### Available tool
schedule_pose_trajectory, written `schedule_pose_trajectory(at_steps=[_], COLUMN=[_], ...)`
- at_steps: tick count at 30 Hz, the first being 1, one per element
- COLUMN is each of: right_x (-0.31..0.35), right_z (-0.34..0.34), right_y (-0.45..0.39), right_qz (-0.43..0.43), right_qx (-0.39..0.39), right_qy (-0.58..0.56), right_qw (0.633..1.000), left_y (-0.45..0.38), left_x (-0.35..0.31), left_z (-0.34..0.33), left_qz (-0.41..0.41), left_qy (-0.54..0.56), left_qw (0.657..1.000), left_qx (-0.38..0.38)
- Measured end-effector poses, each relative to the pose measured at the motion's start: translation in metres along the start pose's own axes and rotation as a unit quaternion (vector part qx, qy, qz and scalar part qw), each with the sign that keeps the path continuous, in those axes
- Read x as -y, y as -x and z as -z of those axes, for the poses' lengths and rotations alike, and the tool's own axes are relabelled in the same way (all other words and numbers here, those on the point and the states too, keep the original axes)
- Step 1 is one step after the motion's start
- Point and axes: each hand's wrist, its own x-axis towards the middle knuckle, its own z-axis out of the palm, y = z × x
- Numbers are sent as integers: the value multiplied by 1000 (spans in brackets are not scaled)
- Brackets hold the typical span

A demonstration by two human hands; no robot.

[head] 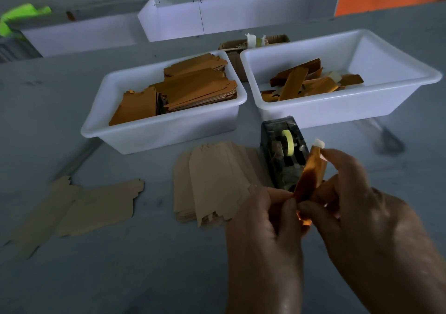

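Left hand (263, 222) pinching orange sleeve (310, 181) bottom, right hand (357, 207) curled around its side, sleeve tilted upright

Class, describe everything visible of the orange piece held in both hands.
The orange piece is a narrow, glossy card strip, seemingly folded lengthwise, with a whitish tab on top. It tilts up-right in front of the tape dispenser. The left hand pinches its lower end; the right hand holds both ends.

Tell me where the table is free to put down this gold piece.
Free: the near table strip left of the left hand, below the cardboard stack; also left of the left tub. Crowded: around the tape dispenser, between stack and right tub.
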Motion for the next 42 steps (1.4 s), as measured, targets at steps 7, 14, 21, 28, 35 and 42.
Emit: schedule_pose_trajectory(at_steps=[7,14,21,28,35,42], right_x=[-8,-13,-32,-20,15,20], right_z=[14,16,8,12,-6,-35], right_y=[-15,-39,-147,-154,-68,-50], right_qz=[-92,-84,-207,-230,-101,-127], right_qx=[89,174,-33,-37,105,181], right_qy=[-272,-443,-549,-537,-282,-401], right_qw=[954,875,809,811,948,889], left_y=[-1,-15,-32,-31,-33,-23], left_x=[-9,-10,29,35,20,11], left_z=[15,44,52,48,43,28], left_qz=[16,86,-161,-188,-211,-283], left_qy=[66,-23,-508,-467,-452,-462], left_qw=[998,994,846,863,856,834], left_qx=[18,65,13,-39,-135,-109])
